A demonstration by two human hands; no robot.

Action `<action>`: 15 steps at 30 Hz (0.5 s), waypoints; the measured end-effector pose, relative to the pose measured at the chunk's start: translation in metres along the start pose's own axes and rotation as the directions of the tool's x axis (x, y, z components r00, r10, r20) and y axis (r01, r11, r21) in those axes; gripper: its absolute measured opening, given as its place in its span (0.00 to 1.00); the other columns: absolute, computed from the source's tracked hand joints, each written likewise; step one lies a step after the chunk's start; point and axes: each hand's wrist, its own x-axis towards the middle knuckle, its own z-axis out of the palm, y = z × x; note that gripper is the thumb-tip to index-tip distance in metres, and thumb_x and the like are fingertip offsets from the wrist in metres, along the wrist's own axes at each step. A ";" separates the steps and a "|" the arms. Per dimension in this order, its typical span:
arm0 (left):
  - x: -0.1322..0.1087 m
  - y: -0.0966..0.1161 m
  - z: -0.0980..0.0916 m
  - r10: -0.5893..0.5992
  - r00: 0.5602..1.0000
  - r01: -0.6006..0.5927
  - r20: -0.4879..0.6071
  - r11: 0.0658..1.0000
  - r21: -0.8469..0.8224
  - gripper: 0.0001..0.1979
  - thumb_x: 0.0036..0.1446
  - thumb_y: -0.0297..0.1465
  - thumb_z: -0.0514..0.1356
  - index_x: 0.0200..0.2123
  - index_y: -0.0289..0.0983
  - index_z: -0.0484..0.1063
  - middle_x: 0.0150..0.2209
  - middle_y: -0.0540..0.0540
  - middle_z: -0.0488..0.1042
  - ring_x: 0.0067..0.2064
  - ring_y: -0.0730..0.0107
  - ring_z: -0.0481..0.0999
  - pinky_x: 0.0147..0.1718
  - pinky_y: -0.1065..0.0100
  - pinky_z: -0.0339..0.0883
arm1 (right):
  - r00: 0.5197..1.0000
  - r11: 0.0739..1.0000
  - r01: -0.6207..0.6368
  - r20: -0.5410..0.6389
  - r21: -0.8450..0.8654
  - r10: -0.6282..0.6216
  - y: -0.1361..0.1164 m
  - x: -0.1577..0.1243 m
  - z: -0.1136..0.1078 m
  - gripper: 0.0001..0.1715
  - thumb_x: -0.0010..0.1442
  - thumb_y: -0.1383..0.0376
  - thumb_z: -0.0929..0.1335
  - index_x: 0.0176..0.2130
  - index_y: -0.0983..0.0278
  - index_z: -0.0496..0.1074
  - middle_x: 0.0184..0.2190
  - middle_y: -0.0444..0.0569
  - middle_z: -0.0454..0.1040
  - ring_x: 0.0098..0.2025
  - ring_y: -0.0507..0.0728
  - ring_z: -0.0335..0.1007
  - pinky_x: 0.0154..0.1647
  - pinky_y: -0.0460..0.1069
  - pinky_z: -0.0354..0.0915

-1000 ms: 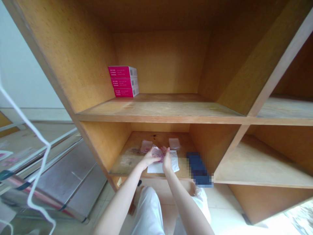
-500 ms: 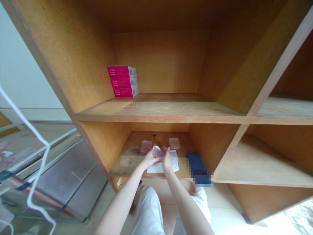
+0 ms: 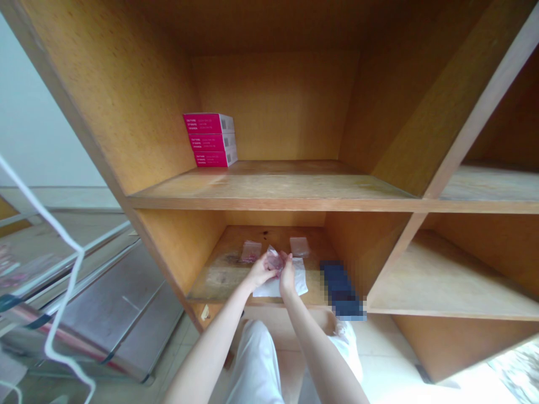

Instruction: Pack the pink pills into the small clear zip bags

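Low in the wooden cabinet, my left hand (image 3: 261,272) and my right hand (image 3: 288,274) grip a small clear plastic bag (image 3: 275,259) between them. Reddish-pink bits show inside it, too small to name. Beneath the hands lies a white sheet (image 3: 300,278), partly covered by them. A similar clear bag with pinkish contents (image 3: 251,251) rests on the shelf to the left, and another clear bag (image 3: 299,247) lies flat behind my right hand. The fingers of both hands are bent around the held bag, and the fingertips are partly hidden.
Three stacked pink boxes (image 3: 210,140) stand on the upper shelf (image 3: 278,184) at the left. Right of the white sheet is a blurred dark blue object (image 3: 342,289). A metal cart (image 3: 105,308) and a white cable (image 3: 69,292) are at the left.
My left hand has shifted slightly, and the bag between my hands has changed shape a little, its top corner now more upright. The other items stay in place.
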 end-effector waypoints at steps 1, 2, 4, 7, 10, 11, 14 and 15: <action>0.000 0.000 0.000 0.008 1.000 -0.008 0.002 1.000 0.007 0.19 0.37 0.26 0.67 0.35 0.36 0.65 0.32 0.47 0.73 0.32 0.71 0.72 0.32 0.70 0.63 | 1.000 1.000 0.000 -0.003 0.003 0.000 0.000 0.000 0.000 0.29 0.55 0.47 0.55 0.41 0.59 0.72 0.45 0.47 0.72 0.47 0.56 0.67 0.47 0.49 0.60; 0.000 0.000 0.001 0.015 1.000 -0.015 0.001 1.000 0.012 0.19 0.36 0.26 0.67 0.35 0.36 0.65 0.32 0.47 0.72 0.32 0.71 0.72 0.33 0.70 0.63 | 1.000 1.000 -0.001 -0.005 0.007 0.001 0.000 0.000 0.000 0.29 0.55 0.47 0.55 0.41 0.59 0.72 0.44 0.47 0.72 0.47 0.56 0.68 0.47 0.49 0.60; 0.001 -0.002 0.000 0.022 1.000 -0.022 -0.011 1.000 0.014 0.19 0.35 0.26 0.67 0.34 0.36 0.66 0.32 0.48 0.72 0.33 0.71 0.72 0.33 0.70 0.63 | 1.000 1.000 -0.004 -0.008 0.014 0.004 0.001 0.001 0.000 0.28 0.55 0.47 0.55 0.41 0.59 0.72 0.44 0.47 0.72 0.46 0.56 0.68 0.46 0.49 0.61; 0.002 -0.005 -0.001 0.008 0.999 -0.008 -0.039 1.000 0.008 0.19 0.35 0.26 0.67 0.34 0.36 0.66 0.31 0.48 0.72 0.33 0.70 0.72 0.34 0.70 0.63 | 1.000 1.000 -0.010 -0.006 0.023 0.010 0.000 0.000 0.000 0.29 0.55 0.47 0.55 0.41 0.59 0.72 0.44 0.48 0.72 0.46 0.56 0.68 0.46 0.49 0.61; 0.002 -0.007 -0.001 -0.007 0.999 0.006 -0.052 1.000 -0.009 0.18 0.37 0.27 0.67 0.33 0.37 0.65 0.30 0.48 0.73 0.32 0.69 0.73 0.33 0.69 0.63 | 1.000 0.999 -0.017 0.002 0.028 0.017 -0.001 -0.001 0.000 0.29 0.55 0.46 0.55 0.41 0.59 0.72 0.44 0.47 0.72 0.46 0.57 0.68 0.46 0.49 0.61; 0.003 -0.006 -0.001 -0.010 0.999 0.009 -0.047 1.000 -0.020 0.17 0.37 0.27 0.66 0.33 0.37 0.65 0.30 0.48 0.73 0.32 0.69 0.73 0.33 0.69 0.63 | 1.000 1.000 -0.018 0.003 0.026 0.018 -0.002 -0.002 0.000 0.29 0.55 0.46 0.55 0.41 0.59 0.72 0.44 0.47 0.72 0.46 0.56 0.68 0.46 0.49 0.61; 0.003 -0.004 0.000 -0.015 0.999 0.013 -0.032 0.999 -0.048 0.18 0.38 0.27 0.66 0.34 0.37 0.64 0.32 0.47 0.73 0.34 0.68 0.73 0.33 0.68 0.64 | 1.000 1.000 -0.008 -0.008 0.009 0.008 -0.003 -0.002 0.000 0.29 0.55 0.46 0.55 0.42 0.60 0.72 0.45 0.47 0.72 0.47 0.56 0.67 0.46 0.49 0.60; 0.003 -0.003 0.000 -0.015 0.999 0.013 -0.032 0.999 -0.048 0.19 0.38 0.27 0.66 0.35 0.37 0.64 0.32 0.47 0.74 0.34 0.68 0.73 0.33 0.68 0.64 | 1.000 1.000 -0.003 -0.014 0.002 0.003 -0.003 -0.002 -0.001 0.29 0.55 0.46 0.55 0.42 0.60 0.71 0.45 0.47 0.71 0.48 0.56 0.66 0.47 0.49 0.60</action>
